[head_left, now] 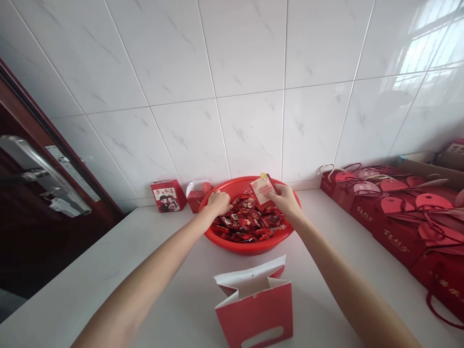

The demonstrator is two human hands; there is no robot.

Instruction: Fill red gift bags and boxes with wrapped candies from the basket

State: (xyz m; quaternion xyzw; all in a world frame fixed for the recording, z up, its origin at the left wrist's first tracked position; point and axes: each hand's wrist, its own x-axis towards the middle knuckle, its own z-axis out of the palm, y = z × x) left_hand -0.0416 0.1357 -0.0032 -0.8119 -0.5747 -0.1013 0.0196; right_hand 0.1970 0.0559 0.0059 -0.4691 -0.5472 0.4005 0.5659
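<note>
A red plastic basket (250, 247) full of small red-wrapped candies (250, 217) stands against the wall. My left hand (219, 203) reaches over its left rim with fingers curled down at the candies; what they hold, if anything, is hidden. Above the basket's right side, my right hand (284, 199) pinches a small pink-and-red card (261, 190) with gold print and a yellow bow on top. Nearer to me, between my forearms, a red paper gift box (257, 311) stands upright with its top flaps open.
Left of the basket are a red box with a cartoon couple (168, 195) and another red box (195, 195). Rows of red gift boxes with cord handles (391, 217) line the right side. A brown door (43, 203) is at far left, tiled wall behind.
</note>
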